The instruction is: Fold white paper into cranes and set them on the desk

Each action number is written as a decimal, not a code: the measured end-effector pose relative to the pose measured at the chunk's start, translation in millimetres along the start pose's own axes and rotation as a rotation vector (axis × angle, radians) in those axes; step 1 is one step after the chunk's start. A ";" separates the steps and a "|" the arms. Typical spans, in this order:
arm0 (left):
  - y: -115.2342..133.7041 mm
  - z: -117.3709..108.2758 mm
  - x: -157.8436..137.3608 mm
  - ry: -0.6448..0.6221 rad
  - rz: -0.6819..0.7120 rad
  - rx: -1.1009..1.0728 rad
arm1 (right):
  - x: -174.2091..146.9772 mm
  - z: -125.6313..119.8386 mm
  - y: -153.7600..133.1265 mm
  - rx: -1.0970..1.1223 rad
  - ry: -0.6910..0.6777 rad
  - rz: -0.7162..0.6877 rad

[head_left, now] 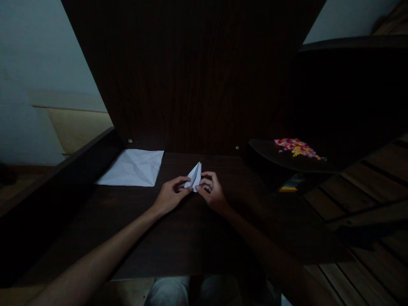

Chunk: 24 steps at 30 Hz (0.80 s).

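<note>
A small piece of folded white paper stands between my two hands, its pointed end upward and a dark crease running down its middle. My left hand pinches its lower left side between thumb and fingers. On the opposite side, my right hand grips the lower right edge, thumb in front and fingers curled behind. Both thumbs are close together near the bottom of the folded paper. To the left, a creased white sheet lies flat on the dark desk.
A dark upright panel rises behind the desk, and a low side board runs along the left. On a shelf at the right lies a pile of small pink, red and yellow pieces. Wooden slats show beyond.
</note>
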<state>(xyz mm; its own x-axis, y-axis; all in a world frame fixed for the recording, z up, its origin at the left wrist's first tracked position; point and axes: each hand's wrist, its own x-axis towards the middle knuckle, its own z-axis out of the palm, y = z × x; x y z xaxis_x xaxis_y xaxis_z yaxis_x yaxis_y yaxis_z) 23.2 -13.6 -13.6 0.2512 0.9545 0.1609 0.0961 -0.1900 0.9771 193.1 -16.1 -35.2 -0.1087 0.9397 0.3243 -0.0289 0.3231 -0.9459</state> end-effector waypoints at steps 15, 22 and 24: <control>-1.7 -4.4 0.6 0.104 0.062 -0.118 | 3.0 -6.0 -0.7 -0.037 -0.087 0.063; -5.9 -5.3 0.3 0.088 0.204 0.077 | 0.8 -5.9 -1.3 -0.215 -0.103 -0.131; -5.3 -6.4 0.0 0.077 0.255 0.181 | 0.3 -6.2 -2.0 -0.262 -0.098 -0.176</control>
<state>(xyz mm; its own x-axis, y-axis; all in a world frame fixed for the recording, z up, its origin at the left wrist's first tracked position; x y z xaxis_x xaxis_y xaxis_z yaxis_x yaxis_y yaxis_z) 16.4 -11.1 -17.8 0.2165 0.8842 0.4140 0.2108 -0.4564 0.8645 199.2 -15.8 -33.1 -0.2207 0.8556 0.4683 0.1992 0.5095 -0.8371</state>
